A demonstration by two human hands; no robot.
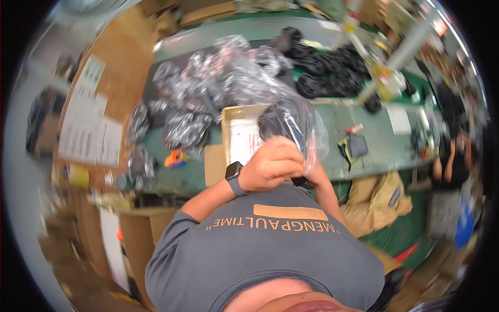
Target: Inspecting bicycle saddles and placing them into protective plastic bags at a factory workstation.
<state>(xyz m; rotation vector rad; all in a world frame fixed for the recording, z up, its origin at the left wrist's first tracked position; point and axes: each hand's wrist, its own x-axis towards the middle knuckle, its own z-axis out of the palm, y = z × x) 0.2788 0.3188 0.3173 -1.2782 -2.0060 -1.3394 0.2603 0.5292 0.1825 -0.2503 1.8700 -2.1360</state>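
A clear plastic bag (311, 130) with a dark black item (285, 118) inside stands up close in front of my chest. My left hand (274, 162), with a watch on its wrist, is closed, its fingers pinched at the near side of the bag. Partly behind the bag's lower right side, my right hand (315, 176) grips it; most of those fingers are hidden. Just beyond my left hand is an open shallow box (226, 136) with a yellowish rim and white, red-marked contents. The bag covers part of its right side.
Several bagged dark items (208, 78) are heaped across the green table (332, 122). Black coiled parts (325, 67) lie at the back right. An orange tape dispenser (175, 158) sits left, a cardboard piece (213, 164) beside the box. A brown sack (377, 203) is right; another person (452, 164) is far right.
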